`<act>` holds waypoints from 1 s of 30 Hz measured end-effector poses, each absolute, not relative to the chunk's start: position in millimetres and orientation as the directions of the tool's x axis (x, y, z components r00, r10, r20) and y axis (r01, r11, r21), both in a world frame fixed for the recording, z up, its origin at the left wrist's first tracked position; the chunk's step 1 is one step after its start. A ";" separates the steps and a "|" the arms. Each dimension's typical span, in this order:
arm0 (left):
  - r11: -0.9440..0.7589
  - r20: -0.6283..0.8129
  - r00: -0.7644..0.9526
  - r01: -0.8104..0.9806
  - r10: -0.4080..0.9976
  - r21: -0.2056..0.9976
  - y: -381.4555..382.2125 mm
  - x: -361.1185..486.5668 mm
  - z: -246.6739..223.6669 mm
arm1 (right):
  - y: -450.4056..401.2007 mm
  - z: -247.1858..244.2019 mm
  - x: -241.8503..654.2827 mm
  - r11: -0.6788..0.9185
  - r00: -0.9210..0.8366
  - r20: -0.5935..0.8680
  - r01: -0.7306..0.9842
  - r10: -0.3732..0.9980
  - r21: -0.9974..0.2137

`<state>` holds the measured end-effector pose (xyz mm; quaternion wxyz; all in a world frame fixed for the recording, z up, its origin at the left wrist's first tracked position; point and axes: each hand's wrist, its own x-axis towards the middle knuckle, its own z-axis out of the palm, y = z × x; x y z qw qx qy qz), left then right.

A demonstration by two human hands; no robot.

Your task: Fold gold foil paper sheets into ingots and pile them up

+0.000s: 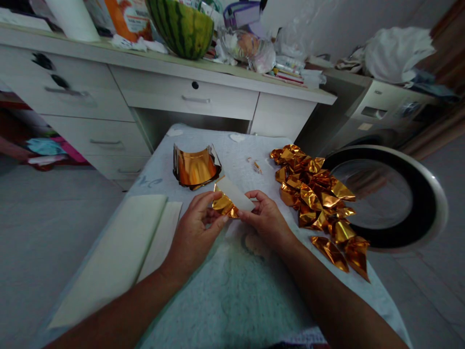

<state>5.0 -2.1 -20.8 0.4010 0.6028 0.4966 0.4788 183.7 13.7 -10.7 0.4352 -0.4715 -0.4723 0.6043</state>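
A small sheet, white on one side with a shiny gold part (225, 205) folded along its lower left, is held between both hands. My left hand (196, 225) pinches the gold part at its left edge. My right hand (267, 218) grips the white part (234, 192) from the right, fingertips closed on it. Beyond my left hand stands a curved stack of gold foil sheets (197, 167). To the right lies a pile of folded gold foil pieces (319, 194). Two long pale paper stacks (112, 252) lie at the left.
The cloth-covered table (232, 291) reaches a white cabinet (163, 92). On its counter are a cut watermelon (181, 29), an orange packet (129, 19) and plastic bags. At the right, a washing machine (378, 106) has its round door (385, 194) open beside the table. Small scraps (257, 167) lie near the foil.
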 end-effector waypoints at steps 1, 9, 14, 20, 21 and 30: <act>-0.181 0.176 0.042 0.211 0.983 0.961 -1.6 4.8 -21.1 | 13.2 -10.8 183.5 -0.180 -0.190 -0.162 -0.078 0.968 -0.981; 0.029 -0.030 0.034 0.045 0.999 0.999 1.6 -0.4 -11.2 | 10.3 -4.3 192.2 -0.043 -0.333 -0.055 0.046 0.941 -0.998; 0.090 -0.077 0.067 -0.207 0.995 0.974 5.3 -0.8 -9.3 | 4.4 3.6 198.3 0.330 -0.374 0.150 0.484 0.915 -0.810; 0.168 -0.135 0.131 -0.290 0.982 0.942 4.6 0.6 -8.5 | 3.1 -2.9 189.0 0.544 -0.440 0.329 0.580 0.836 -0.607; 0.184 -0.148 0.147 -0.277 0.978 0.943 4.5 0.6 -8.1 | 3.0 -3.0 188.5 0.547 -0.440 0.332 0.588 0.834 -0.595; -0.247 0.158 0.254 0.369 0.954 0.896 10.7 -8.7 -16.3 | 2.5 4.6 191.0 0.627 -0.613 0.227 0.585 0.757 -0.515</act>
